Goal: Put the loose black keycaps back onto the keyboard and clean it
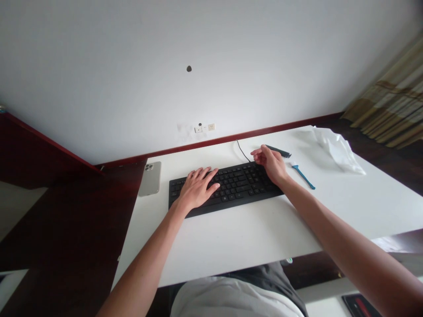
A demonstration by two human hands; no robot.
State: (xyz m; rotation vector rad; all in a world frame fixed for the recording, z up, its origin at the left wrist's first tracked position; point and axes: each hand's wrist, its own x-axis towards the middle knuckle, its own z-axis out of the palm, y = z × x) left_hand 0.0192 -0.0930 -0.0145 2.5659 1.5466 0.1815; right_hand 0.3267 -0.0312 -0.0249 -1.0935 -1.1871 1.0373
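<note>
Spanning the black computer keyboard (231, 187)

Keyboard lies on the tabletop (231, 240) between a smartphone (150, 179) and a blue brush (304, 178). Left hand (194, 190) is spread over the left keys; right hand (272, 165) curls at the keyboard's right end, any grip there impossible to tell.

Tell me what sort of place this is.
Likely a room in a home, possibly a small office: a black keyboard lies on a white table, and a curtain hangs at the right.
</note>
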